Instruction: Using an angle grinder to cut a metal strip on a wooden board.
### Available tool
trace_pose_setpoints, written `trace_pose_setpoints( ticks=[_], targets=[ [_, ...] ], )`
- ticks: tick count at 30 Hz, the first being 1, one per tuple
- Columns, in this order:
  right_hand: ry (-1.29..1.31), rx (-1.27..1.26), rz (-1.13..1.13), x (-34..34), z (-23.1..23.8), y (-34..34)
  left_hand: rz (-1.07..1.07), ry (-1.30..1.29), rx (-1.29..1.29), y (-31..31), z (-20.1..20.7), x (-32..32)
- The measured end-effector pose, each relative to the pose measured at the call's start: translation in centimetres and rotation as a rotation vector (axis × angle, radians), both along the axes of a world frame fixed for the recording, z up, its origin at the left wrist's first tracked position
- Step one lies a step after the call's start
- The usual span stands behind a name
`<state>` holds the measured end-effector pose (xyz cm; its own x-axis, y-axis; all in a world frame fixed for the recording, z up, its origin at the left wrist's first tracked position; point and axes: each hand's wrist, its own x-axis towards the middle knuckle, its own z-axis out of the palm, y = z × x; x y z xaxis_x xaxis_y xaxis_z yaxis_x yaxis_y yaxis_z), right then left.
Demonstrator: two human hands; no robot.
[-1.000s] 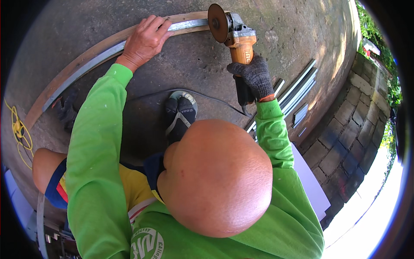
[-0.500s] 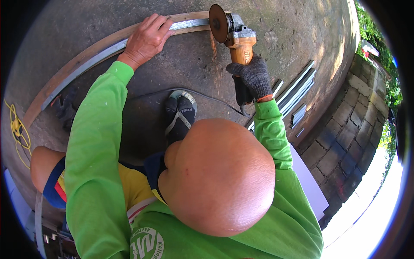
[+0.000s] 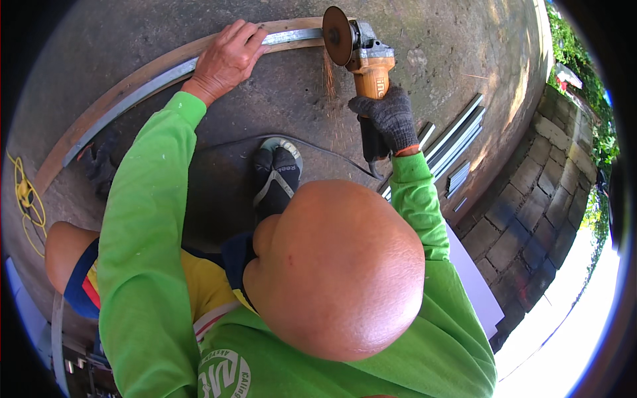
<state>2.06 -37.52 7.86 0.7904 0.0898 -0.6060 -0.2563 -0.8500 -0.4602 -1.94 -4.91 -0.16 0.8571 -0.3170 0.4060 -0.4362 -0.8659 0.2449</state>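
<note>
I have the fingers [image 3: 244,34] of the bare left hand [image 3: 225,60] bunched close together, gripping a long silver metal bar [image 3: 292,36] on a brown wooden plank [image 3: 142,73], upper left to top centre of the frame. My right hand [image 3: 387,111], in a dark grey knitted glove [image 3: 401,129], wraps an orange-and-black angle grinder [image 3: 373,69] at top centre; below its round brown disc [image 3: 338,35], orange sparks [image 3: 328,76] fall. Grey metal lengths [image 3: 458,138] lie right of centre on the concrete floor [image 3: 451,40].

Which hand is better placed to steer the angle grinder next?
Likely the right hand: gloved, it grips the angle grinder, whose cutting disc is at the metal strip, with sparks below. The bare left hand holds the metal strip left of the disc.
</note>
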Motion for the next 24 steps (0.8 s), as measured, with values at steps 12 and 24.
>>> trace_pose_setpoints(
  ticks=[12,24],
  targets=[
    [-0.002,-0.037,0.002,0.7,0.2,0.5,0.002,0.000,0.011,-0.1,-0.1,-0.1],
    [-0.005,-0.023,0.013,0.4,0.1,0.1,0.002,0.011,0.001,-0.1,-0.1,-0.1]
  ],
)
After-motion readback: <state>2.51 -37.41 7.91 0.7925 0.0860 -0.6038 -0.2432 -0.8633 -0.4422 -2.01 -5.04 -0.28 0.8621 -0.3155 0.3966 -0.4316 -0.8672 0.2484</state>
